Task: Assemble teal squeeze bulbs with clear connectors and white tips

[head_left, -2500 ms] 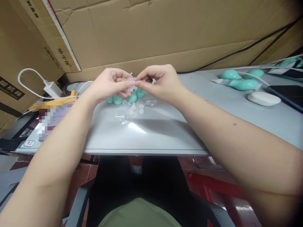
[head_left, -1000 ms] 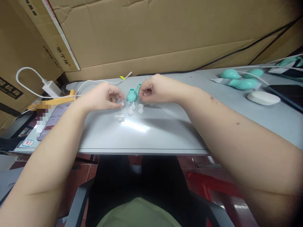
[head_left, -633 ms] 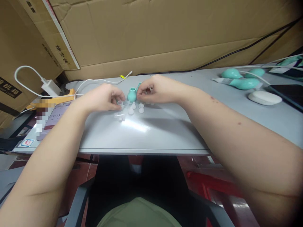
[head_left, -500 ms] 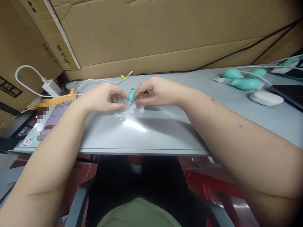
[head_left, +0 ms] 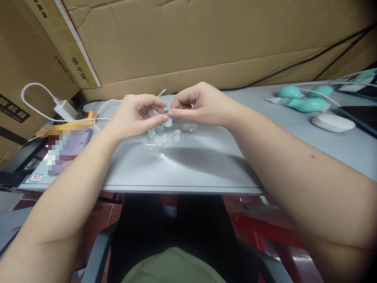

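Over the middle of the desk my two hands meet at the fingertips. My right hand (head_left: 198, 105) pinches a small whitish, translucent cup-like piece (head_left: 168, 122) between thumb and fingers. My left hand (head_left: 141, 114) has its thumb close against that piece, its index finger raised apart from the thumb and its other fingers loosely curled. Behind the fingertips a teal bulb-shaped piece (head_left: 166, 112) is mostly hidden. Small white cone-shaped tips (head_left: 164, 138) stand on the desk below the hands, several of them. A short clear tube-like piece (head_left: 151, 146) lies nearest me.
Teal bulbs (head_left: 309, 104) and a white rounded case (head_left: 332, 122) lie at the right. A phone (head_left: 76, 147), an orange stand (head_left: 76, 124) and a white charger (head_left: 65, 110) are at the left. Cardboard (head_left: 191, 43) walls the back of the grey desk (head_left: 176, 173).
Both hands have moved up and closer together until their fingertips meet. The right hand now pinches a whitish piece. The teal bulb-shaped piece has become mostly covered.
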Available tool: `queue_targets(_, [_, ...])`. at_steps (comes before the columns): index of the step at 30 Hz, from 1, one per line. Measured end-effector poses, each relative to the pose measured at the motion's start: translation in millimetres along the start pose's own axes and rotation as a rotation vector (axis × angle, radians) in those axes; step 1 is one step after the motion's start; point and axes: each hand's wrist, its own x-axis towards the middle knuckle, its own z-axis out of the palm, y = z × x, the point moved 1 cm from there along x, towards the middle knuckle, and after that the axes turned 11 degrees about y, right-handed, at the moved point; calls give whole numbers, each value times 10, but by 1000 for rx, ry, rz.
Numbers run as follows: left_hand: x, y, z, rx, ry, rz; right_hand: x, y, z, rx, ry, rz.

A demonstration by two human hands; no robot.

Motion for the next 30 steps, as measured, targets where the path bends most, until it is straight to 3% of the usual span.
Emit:
queue_targets(3, [2, -26, 96, -155, -15, -169, 19, -7, 132, 188, 102, 42])
queue_targets(7, [37, -54, 123, -272, 59, -326, 43, 18, 262, 359, 216, 77])
queue_targets(13, [79, -77, 49, -393, 222, -486, 15, 65, 279, 332, 290, -23])
queue_targets(17, [81, -70, 22, -373, 237, -513, 0, 97, 346, 366, 282, -29])
queue_targets(25, [84, -135, 23, -336, 195, -439, -33, -60, 406, 457, 327, 199])
queue_targets(30, [83, -197, 18, -308, 180, -419, -20, -50, 455, 475, 342, 247])
